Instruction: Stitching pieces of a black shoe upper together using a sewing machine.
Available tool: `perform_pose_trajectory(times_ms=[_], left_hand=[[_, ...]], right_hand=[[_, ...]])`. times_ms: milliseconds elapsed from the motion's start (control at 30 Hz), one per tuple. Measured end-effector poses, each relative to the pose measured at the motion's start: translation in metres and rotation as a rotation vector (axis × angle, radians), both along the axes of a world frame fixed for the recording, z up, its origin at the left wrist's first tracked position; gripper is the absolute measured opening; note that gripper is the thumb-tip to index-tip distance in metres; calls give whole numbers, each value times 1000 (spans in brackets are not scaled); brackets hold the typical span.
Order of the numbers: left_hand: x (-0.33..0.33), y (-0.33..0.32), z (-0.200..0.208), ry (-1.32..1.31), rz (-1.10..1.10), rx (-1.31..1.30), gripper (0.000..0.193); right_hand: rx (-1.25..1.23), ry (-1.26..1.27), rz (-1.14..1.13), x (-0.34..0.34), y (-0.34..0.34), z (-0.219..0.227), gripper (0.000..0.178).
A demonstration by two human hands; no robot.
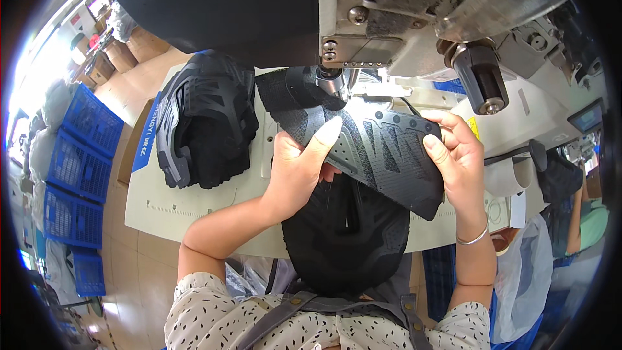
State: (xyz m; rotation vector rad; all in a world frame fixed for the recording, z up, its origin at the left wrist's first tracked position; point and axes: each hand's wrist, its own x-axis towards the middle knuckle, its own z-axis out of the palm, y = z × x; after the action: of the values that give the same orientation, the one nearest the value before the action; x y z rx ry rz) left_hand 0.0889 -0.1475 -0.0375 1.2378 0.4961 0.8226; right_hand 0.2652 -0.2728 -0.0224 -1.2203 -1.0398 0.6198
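Observation:
A black shoe upper (389, 155) with a raised zigzag pattern and a row of eyelets lies tilted under the lit presser area of a sewing machine (327, 81). My left hand (295, 172) grips its lower edge, thumb on top and fingers underneath. At the right end my right hand (463, 162) pinches the upper by the eyelet corner. A wider black shoe piece (346, 240) hangs over the table's front edge below; whether it joins the held upper I cannot tell. Left of my hands lies a stack of black shoe uppers (210, 116).
The machine's head (382, 6) and a dark panel (214, 6) overhang the table (194, 214). Blue crates (78, 175) are stacked on the floor at left, with cardboard boxes (120, 55) behind. A plastic bag (525, 279) hangs at right, near another person's arm (575, 217).

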Motion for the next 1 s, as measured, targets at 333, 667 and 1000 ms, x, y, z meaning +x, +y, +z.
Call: perform_pose_trajectory(times_ms=[333,667,1000], left_hand=[[0,-7,-4,50,-28,-54,24],[-40,-21,9,118,-200,-140,25],[-59,-16,5,83,-79,-175,26]], right_hand=[[-79,21,-33,-24,-13,-9,30],[164,-619,-173,-41,-43,-14,33],[-142,180,59,-18,-38,-39,48]])
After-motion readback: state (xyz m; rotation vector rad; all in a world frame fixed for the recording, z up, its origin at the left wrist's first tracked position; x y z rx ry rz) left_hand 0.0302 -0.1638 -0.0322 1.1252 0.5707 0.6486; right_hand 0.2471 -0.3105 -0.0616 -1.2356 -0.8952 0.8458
